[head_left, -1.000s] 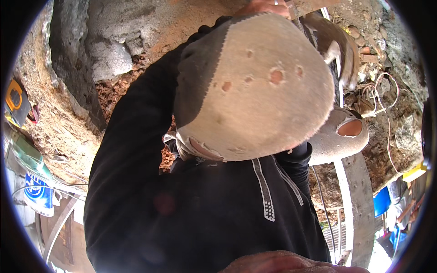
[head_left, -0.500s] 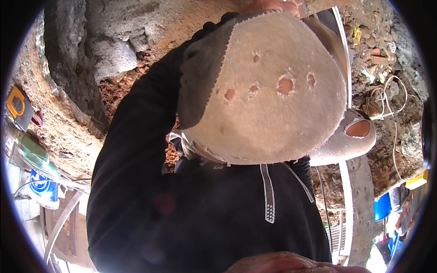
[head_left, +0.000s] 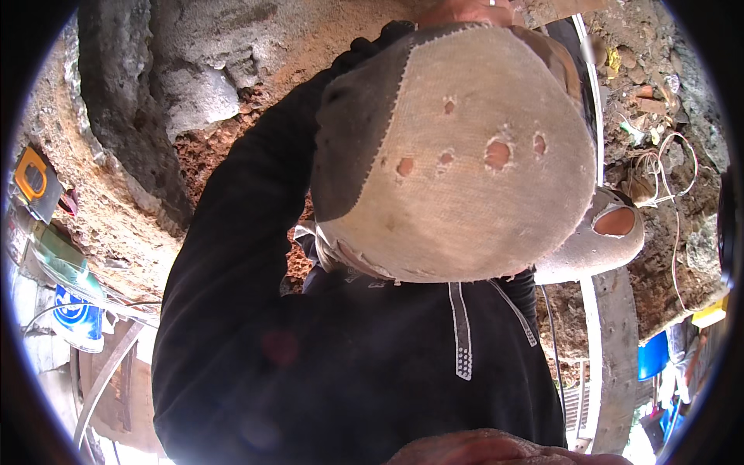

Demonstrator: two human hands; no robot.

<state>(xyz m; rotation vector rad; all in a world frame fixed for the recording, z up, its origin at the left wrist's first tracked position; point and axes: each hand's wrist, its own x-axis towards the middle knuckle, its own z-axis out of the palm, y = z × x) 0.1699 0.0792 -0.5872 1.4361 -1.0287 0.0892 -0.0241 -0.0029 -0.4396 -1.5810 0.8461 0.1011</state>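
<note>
My left arm, in a black sleeve, reaches forward around the outer side of my raised knee. The knee is covered by worn beige and dark grey cloth with several holes that show skin. Past it, at the top edge, part of my left hand shows; its fingers are mostly hidden by the knee and the picture's edge. What it holds or touches, if anything, cannot be made out. My other knee, with a larger tear, rests lower at the right. My right hand is out of sight.
Rough rock and reddish soil lie ahead. At the left are a handsaw with a yellow handle and a blue-and-white container. A grey plank, a long white strip and loose pale wire are at the right.
The view has shifted slightly, so my knees and the surroundings appear a little farther right and lower. My left arm keeps nearly the same pose.
</note>
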